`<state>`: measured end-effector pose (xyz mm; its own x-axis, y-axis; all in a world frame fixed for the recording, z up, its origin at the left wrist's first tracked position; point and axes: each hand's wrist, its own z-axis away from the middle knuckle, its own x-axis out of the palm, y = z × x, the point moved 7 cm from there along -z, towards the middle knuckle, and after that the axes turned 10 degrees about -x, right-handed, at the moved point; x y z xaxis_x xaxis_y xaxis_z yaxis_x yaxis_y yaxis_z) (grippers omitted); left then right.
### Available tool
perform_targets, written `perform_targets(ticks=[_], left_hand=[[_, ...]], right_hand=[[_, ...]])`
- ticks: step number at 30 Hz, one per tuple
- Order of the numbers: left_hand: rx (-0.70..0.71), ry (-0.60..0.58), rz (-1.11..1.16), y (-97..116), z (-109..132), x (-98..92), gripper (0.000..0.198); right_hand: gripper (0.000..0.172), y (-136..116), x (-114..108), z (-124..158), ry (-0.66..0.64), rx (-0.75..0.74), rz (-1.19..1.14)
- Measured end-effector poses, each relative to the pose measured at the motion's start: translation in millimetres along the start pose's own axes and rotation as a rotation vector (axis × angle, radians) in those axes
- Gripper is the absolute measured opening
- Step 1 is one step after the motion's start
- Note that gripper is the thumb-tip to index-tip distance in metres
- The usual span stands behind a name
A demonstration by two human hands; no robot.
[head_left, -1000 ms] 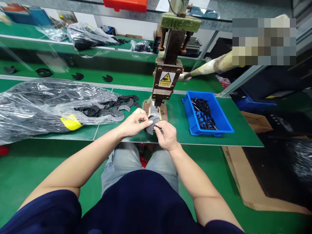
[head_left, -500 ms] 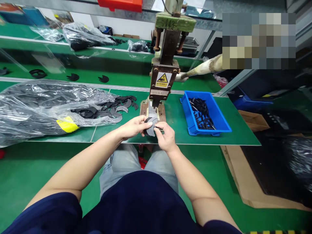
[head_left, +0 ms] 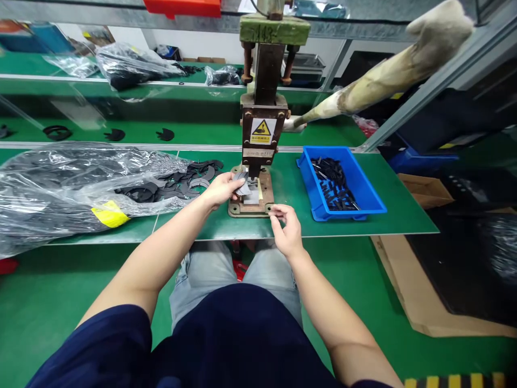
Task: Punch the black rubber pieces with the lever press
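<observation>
Left hand (head_left: 222,191) pinching one gray piece (head_left: 243,187), now shifted forward over the left of one press base (head_left: 267,189) | right hand (head_left: 288,229), earlier also on it, now apart, half-curled, grip unclear | tabletop (head_left: 404,215): one blue bin (head_left: 362,183), one clear bag (head_left: 60,186)

The grey piece (head_left: 243,188) looks like matt plastic, and the press (head_left: 268,70) is worn metal (its bolts (head_left: 287,64) rough and rusty-looking). The green surface (head_left: 197,230) has a smooth, faint sheen; the blue bin (head_left: 360,186) is smooth plastic, the clear bag (head_left: 60,178) crinkled, glossy film.
</observation>
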<state>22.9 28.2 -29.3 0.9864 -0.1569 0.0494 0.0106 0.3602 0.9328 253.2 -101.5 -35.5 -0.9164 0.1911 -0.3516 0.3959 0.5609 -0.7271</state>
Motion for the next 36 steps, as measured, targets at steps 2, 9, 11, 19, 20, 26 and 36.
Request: perform_targets(ticks=[2,9,11,19,20,26,36], left_hand=[[-0.01,0.024,-0.012,1,-5,0.8,0.038],[-0.033,0.054,-0.018,3,-16,-0.8,0.035],[-0.026,0.078,-0.035,3,-21,-5.2,0.033],[0.006,0.2,-0.08,8,-41,-38.0,0.031],[0.017,0.232,-0.072,10,-42,-44.1,0.03],[0.085,0.349,-0.061,20,-41,-74.8,0.027],[0.081,0.387,-0.102,13,-50,-98.4,0.026]], right_hand=[[0.031,4,-1,3,0.005,0.019,-0.005],[0.031,10,0,9,-0.004,0.048,-0.016],[0.031,11,0,10,-0.011,0.052,-0.014],[0.029,14,-1,16,-0.034,0.062,0.003],[0.029,15,-2,16,-0.039,0.062,0.004],[0.031,14,-17,9,-0.027,0.053,0.011],[0.029,24,-32,9,-0.012,0.083,0.025]])
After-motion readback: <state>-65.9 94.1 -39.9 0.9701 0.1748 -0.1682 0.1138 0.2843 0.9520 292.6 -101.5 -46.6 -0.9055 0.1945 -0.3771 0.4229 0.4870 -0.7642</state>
